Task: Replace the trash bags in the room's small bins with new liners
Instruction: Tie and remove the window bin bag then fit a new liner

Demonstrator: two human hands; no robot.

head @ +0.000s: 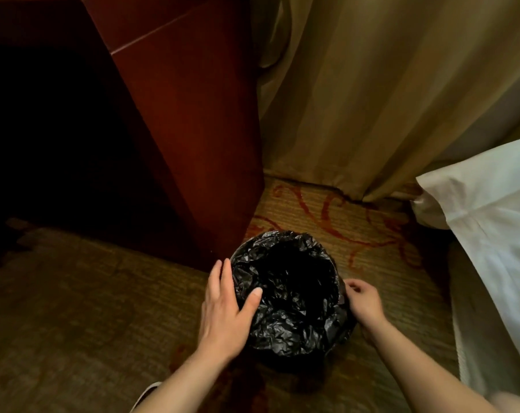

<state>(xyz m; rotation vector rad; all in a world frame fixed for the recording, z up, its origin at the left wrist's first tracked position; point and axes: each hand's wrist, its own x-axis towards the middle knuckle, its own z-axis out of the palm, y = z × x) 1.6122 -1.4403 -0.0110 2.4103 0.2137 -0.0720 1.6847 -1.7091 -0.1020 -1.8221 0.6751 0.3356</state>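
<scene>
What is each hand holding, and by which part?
Left hand clasps the left rim of the lined bin, thumb inside. Right hand curls at the right rim; grip unclear.

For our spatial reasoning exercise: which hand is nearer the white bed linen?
Right. The right hand is at the lined bin's side facing the bed linen; the left hand holds the opposite side.
</scene>
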